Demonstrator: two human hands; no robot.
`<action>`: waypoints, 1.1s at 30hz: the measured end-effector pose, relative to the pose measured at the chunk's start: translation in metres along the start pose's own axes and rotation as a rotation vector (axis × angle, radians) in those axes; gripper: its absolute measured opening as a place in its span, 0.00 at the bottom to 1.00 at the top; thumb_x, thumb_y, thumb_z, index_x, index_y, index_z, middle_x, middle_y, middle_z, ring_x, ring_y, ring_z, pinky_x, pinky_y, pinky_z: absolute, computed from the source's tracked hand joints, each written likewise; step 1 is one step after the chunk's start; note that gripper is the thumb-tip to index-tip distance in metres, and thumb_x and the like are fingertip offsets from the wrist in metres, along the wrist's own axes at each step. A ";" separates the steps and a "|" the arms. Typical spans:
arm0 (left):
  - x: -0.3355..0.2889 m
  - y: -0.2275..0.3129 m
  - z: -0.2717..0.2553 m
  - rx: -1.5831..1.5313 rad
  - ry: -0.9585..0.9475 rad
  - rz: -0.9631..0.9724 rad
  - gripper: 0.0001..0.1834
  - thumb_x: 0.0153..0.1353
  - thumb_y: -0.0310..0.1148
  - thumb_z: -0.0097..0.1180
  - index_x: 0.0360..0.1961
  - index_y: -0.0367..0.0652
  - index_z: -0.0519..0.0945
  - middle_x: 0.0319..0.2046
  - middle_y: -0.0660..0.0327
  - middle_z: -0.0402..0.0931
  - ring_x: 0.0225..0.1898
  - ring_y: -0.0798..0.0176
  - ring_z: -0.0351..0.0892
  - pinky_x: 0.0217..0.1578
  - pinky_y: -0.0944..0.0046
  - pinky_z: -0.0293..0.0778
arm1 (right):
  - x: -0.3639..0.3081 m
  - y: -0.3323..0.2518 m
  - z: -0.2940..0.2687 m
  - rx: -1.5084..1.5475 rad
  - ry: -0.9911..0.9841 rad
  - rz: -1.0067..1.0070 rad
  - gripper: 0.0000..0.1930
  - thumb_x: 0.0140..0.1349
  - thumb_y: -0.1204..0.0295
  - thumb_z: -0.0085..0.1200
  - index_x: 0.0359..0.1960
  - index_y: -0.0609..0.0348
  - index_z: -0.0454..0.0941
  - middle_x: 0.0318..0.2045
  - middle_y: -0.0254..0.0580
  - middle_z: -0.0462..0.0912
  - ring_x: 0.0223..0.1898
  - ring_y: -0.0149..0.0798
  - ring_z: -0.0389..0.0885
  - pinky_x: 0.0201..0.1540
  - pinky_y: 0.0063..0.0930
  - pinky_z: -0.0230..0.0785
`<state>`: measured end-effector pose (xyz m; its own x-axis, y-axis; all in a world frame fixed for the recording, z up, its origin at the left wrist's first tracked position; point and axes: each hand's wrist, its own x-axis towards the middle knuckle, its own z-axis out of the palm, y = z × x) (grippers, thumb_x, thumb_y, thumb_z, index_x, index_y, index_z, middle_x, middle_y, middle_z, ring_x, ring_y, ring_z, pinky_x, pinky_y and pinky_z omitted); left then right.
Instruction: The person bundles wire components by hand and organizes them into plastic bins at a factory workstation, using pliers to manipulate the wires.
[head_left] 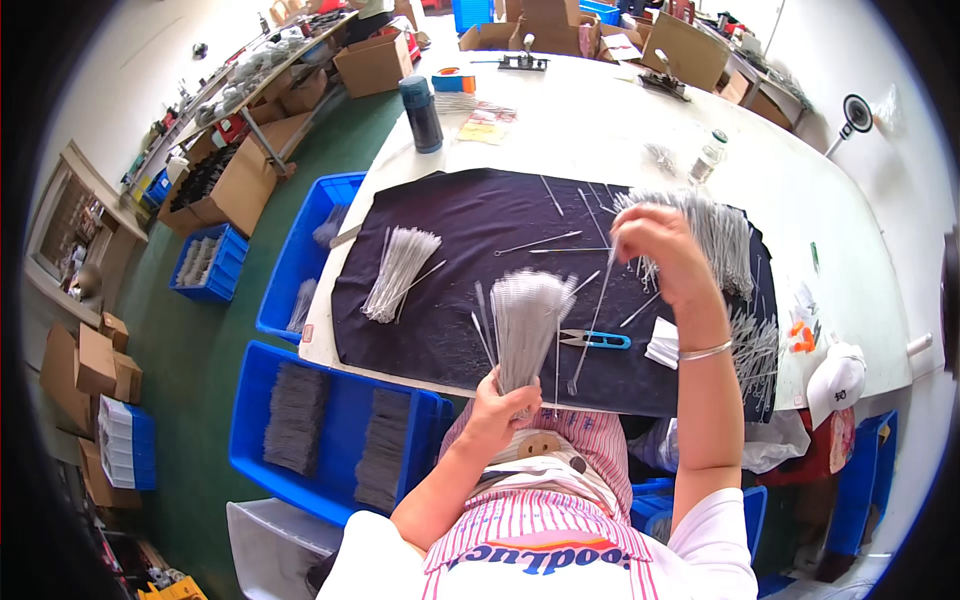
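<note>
My left hand (500,408) is closed around the lower end of a thick bundle of thin wire brushes (532,315) with pale bristled tops fanned upward. To the right and higher, my right hand (655,245) pinches the top of one long thin wire brush (599,315), which hangs slanting down beside the bundle. Beyond that hand a large pile of similar brushes (720,240) lies on a dark cloth (450,215). Blue-handled thread snips (600,341) rest on the cloth between my hands. A smaller bunch of brushes (400,272) lies at the left.
Loose brushes (540,243) are scattered over the cloth. On the white table (600,110) stand a dark bottle (421,115) and a clear jar (708,157). A white cap (838,382) sits at the right edge. Left of the table, a blue bin (340,470) holds grey bundles.
</note>
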<state>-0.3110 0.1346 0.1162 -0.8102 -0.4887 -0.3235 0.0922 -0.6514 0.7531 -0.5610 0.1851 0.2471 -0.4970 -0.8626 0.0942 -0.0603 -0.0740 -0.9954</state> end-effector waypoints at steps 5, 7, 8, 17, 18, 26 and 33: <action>-0.007 0.008 0.003 -0.090 0.003 0.062 0.14 0.47 0.19 0.56 0.37 0.37 0.71 0.25 0.62 0.72 0.19 0.71 0.71 0.14 0.74 0.62 | -0.012 0.026 0.033 -0.135 -0.037 0.155 0.05 0.49 0.75 0.52 0.23 0.64 0.77 0.18 0.32 0.75 0.20 0.23 0.70 0.25 0.16 0.64; -0.006 0.010 0.009 -0.020 0.009 0.113 0.13 0.47 0.17 0.55 0.36 0.36 0.72 0.28 0.59 0.75 0.19 0.71 0.71 0.15 0.73 0.64 | -0.010 0.043 0.037 -0.132 -0.035 0.154 0.05 0.49 0.75 0.52 0.23 0.64 0.77 0.18 0.31 0.75 0.20 0.22 0.70 0.25 0.15 0.63; -0.005 0.009 0.012 0.027 0.060 0.175 0.15 0.46 0.17 0.56 0.37 0.36 0.72 0.30 0.58 0.76 0.21 0.71 0.72 0.19 0.73 0.67 | -0.011 0.045 0.041 -0.126 0.004 0.159 0.04 0.49 0.75 0.52 0.23 0.64 0.77 0.18 0.31 0.75 0.20 0.22 0.70 0.25 0.15 0.64; -0.008 0.010 0.022 -0.040 0.142 0.295 0.14 0.47 0.16 0.57 0.36 0.38 0.71 0.31 0.57 0.77 0.23 0.72 0.74 0.23 0.73 0.70 | -0.016 0.047 0.067 0.027 0.023 0.163 0.04 0.50 0.75 0.52 0.24 0.63 0.77 0.19 0.31 0.75 0.20 0.23 0.71 0.26 0.15 0.65; -0.008 0.009 0.022 -0.029 0.142 0.308 0.14 0.47 0.16 0.58 0.36 0.38 0.71 0.30 0.58 0.77 0.23 0.72 0.74 0.23 0.73 0.70 | -0.017 0.047 0.067 0.087 0.005 0.181 0.04 0.50 0.75 0.52 0.24 0.63 0.77 0.19 0.31 0.75 0.21 0.23 0.71 0.26 0.16 0.65; -0.004 0.005 0.019 -0.022 0.140 0.278 0.14 0.48 0.18 0.59 0.36 0.40 0.72 0.29 0.59 0.78 0.25 0.69 0.76 0.24 0.72 0.72 | -0.024 0.060 0.074 0.290 0.066 0.122 0.06 0.51 0.73 0.52 0.27 0.62 0.76 0.20 0.32 0.75 0.22 0.25 0.72 0.29 0.16 0.66; -0.008 0.008 0.025 -0.076 0.109 0.162 0.15 0.48 0.20 0.62 0.37 0.42 0.72 0.30 0.58 0.78 0.26 0.65 0.79 0.21 0.71 0.73 | -0.023 0.066 0.069 0.378 0.255 0.051 0.04 0.53 0.77 0.50 0.27 0.66 0.76 0.20 0.33 0.75 0.21 0.24 0.71 0.27 0.16 0.65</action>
<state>-0.3181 0.1476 0.1394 -0.7143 -0.6478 -0.2648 0.2628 -0.5990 0.7564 -0.4940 0.1660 0.1782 -0.6916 -0.7223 -0.0011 0.2662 -0.2535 -0.9300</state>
